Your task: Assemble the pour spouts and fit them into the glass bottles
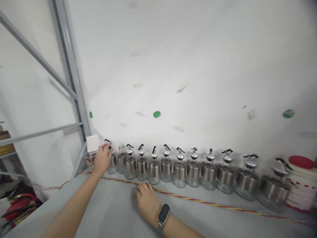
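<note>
My left hand (103,158) reaches to the far left end of a row of glass oil bottles with steel sleeves. Its fingers close around the silver and black pourer top (108,142) above the leftmost oil bottle (113,164). Right of it stands a bottle (121,161) with a bare glass neck and no pourer. My right hand (148,201), with a smartwatch (163,213) on its wrist, rests low on the grey shelf, fingers curled and pressed together beside the twisted cord. A small dark bit shows at its fingertips; I cannot make out what it is.
Several more bottles with pourers, such as this bottle (179,172), line the wall. A red and yellow cord (188,198) runs along the shelf (111,208). A red-lidded jar (300,183) stands far right. A white card (92,143) and grey metal frame (78,96) are left.
</note>
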The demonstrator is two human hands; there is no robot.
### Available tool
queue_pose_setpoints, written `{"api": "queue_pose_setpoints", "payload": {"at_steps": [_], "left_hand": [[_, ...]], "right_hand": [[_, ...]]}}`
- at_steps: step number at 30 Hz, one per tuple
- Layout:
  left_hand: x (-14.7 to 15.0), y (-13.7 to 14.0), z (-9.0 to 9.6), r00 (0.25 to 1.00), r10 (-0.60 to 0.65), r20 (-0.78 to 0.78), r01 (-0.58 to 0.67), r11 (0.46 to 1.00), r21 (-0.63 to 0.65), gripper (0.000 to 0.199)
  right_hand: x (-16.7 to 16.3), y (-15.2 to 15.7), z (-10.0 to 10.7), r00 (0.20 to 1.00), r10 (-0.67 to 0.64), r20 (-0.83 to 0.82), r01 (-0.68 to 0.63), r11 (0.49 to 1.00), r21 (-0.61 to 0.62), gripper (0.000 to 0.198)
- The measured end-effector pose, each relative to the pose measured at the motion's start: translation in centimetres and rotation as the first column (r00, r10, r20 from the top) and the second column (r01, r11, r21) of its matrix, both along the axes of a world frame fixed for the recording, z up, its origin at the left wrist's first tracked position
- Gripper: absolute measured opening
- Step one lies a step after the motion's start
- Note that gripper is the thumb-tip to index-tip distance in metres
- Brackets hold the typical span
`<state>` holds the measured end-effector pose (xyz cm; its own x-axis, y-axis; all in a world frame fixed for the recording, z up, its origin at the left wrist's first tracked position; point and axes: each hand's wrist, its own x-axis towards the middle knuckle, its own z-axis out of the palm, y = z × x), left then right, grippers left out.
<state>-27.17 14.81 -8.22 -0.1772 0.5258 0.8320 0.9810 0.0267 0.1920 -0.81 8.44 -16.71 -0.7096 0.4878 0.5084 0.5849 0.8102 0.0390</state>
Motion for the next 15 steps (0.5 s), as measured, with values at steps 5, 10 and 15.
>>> {"api": "queue_pose_setpoints", "payload": {"at_steps": [5, 10, 15], "left_hand": [[-1.0, 0.5, -0.1, 0.997, -0.048, -0.06, 0.048, 0.999, 0.004, 0.032], [-1.2, 0.7, -0.6, 0.992, -0.079, -0.097, 0.082, 0.996, 0.023, 0.03], [-0.9, 0.8, -0.9, 0.992, -0.049, -0.113, 0.053, 0.998, 0.032, 0.029]], "right_hand": [[1.2, -0.3, 0.3, 0.999, -0.022, -0.033, 0.021, 1.0, -0.019, 0.009], [2.5, -0.7, 0.0, 0.999, -0.016, -0.035, 0.015, 0.999, -0.036, 0.008], [3.4, -1.0, -0.2, 0.998, -0.001, -0.062, -0.003, 0.998, -0.069, 0.012]]}}
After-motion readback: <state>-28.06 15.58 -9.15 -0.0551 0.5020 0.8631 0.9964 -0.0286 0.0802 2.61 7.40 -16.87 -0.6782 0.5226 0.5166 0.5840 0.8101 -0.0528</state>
